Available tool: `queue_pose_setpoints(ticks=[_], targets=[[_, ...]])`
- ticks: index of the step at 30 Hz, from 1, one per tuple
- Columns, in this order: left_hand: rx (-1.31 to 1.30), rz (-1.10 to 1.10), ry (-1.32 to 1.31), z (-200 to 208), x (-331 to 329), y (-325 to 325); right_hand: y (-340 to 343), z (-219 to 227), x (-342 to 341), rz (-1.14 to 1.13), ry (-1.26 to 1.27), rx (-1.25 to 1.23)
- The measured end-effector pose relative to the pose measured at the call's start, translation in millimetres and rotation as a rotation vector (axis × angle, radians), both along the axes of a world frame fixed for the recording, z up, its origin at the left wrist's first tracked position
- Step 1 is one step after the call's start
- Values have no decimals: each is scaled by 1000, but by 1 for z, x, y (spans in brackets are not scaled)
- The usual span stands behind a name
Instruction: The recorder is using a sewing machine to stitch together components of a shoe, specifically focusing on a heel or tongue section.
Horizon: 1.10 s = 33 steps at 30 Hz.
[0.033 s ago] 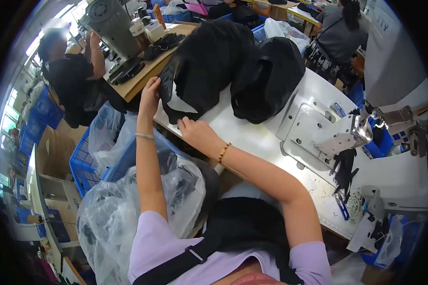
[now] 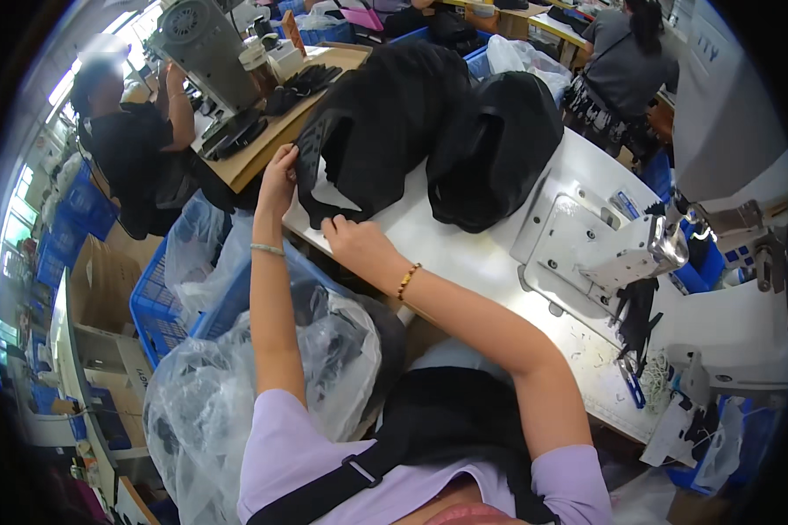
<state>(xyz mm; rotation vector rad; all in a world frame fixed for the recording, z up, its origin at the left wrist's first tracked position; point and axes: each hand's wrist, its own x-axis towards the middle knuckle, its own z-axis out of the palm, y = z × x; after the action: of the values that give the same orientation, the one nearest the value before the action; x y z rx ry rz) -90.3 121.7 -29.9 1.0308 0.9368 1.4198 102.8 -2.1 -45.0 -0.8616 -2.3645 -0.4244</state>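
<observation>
A large, bag-like black fabric piece point(image 2: 385, 122) lies bunched over the far left end of the white sewing table point(image 2: 464, 249). My left hand point(image 2: 278, 179) pinches its left edge, beside a strip with a patterned dark surface. At the lower edge, near the table's rim, my right hand point(image 2: 359, 245) has its fingers closed on the same fabric. White table surface shows through a gap in the fabric between the hands. Just right of it sits a second black fabric piece point(image 2: 497, 149), rounded and hollow, touched by neither hand.
A sewing machine point(image 2: 626, 249) stands on the right; blue-handled thread snips point(image 2: 630, 383) and black scraps point(image 2: 639, 319) lie near it. Below my left arm are a clear plastic bag point(image 2: 228, 394) and a blue crate point(image 2: 153, 302). One person point(image 2: 127, 149) works at the left, another point(image 2: 622, 79) sits behind.
My right hand has shifted slightly left and up along the fabric's lower edge. My left hand keeps its hold, and the two black pieces lie about the same.
</observation>
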Motion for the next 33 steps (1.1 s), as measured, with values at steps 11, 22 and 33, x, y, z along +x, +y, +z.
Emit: queue_pose_setpoints(ticks=[11,22,33], targets=[[199,66,570,24,47,94,47,-12,-30,-359,131,-223],[984,29,1386,103,259,-84,-21,-20,48,59,319,-260],[513,180,1482,75,274,-86,-136,17,208,-83,144,-517]])
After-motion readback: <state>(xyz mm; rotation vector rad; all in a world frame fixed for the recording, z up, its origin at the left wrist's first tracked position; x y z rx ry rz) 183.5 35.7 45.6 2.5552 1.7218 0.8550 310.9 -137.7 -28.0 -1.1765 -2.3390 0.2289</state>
